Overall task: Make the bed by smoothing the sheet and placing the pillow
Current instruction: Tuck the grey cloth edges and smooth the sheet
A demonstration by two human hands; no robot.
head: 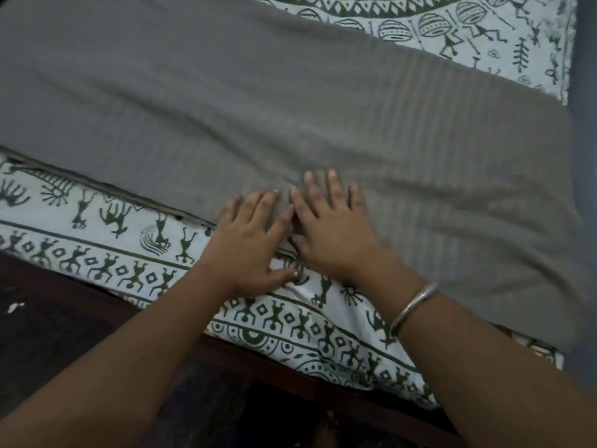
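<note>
Both hands' fingers point(336, 189) atop grey sheet point(226, 92)

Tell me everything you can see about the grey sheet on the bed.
The grey sheet is a plain, soft-looking cloth with fine ribbed stripes. It lies spread over a white printed cover with dark green figures, which shows along its near and far edges. Long shallow wrinkles run across it and gather toward the hands. The left hand and right hand lie flat on it by its near edge, fingers straight; the left hand also overlaps the cover.
</note>
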